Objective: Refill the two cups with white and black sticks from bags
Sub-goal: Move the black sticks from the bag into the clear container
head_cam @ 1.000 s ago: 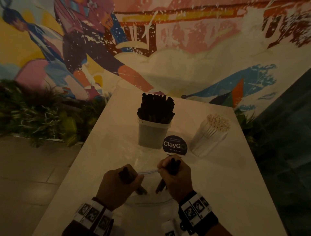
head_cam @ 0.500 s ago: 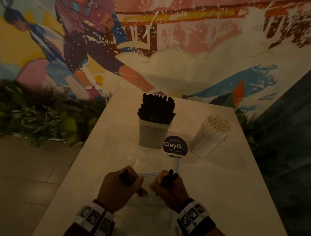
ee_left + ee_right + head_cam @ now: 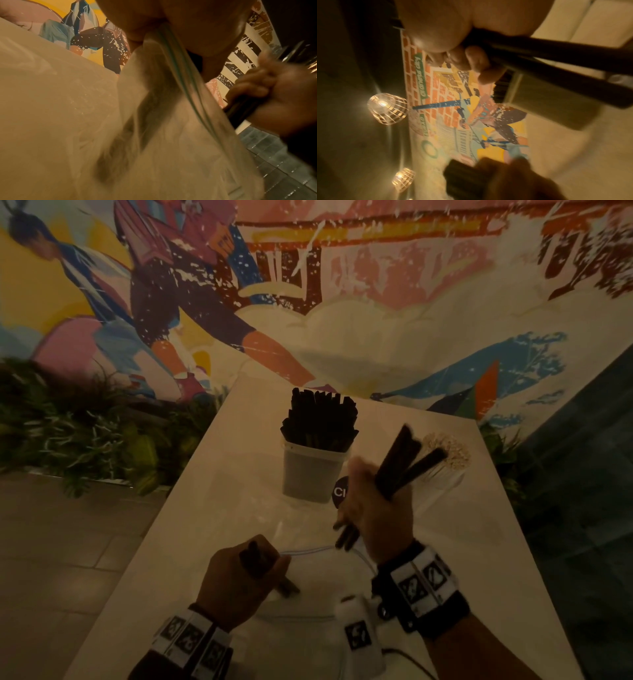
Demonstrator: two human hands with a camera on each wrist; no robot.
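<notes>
Dim view down onto a pale table [image 3: 212, 508] set against a bright painted mural [image 3: 342, 302], with leafy plants [image 3: 68, 433] along the floor at left

Right hand [image 3: 373, 508] lifted above the table, fingers wrapped tight around a fistful of black sticks [image 3: 400, 463], their upper ends fanning up and to the right, lower ends poking out beneath the palm

Left hand [image 3: 236, 580] low on the table, fingers curled around a few more black sticks [image 3: 255, 559] and pinching the rim of a clear zip bag [image 3: 308, 583]; bag lying flat and slack between the two wrists

Beyond the hands, a translucent square cup [image 3: 313, 474] standing upright, packed full of black sticks [image 3: 320, 419]. Further right, a second cup [image 3: 442, 474] tilted and filled with white sticks [image 3: 448, 451], partly hidden behind the raised bundle

A dark round sticker [image 3: 339, 491] on the table just beside the square cup, mostly covered by the right hand

Marker-patterned bands strapped around both wrists

Close wrist views blurred, showing fingers closed on dark sticks, bag plastic, and two mirrored pendant lamps [image 3: 387, 110]
</notes>
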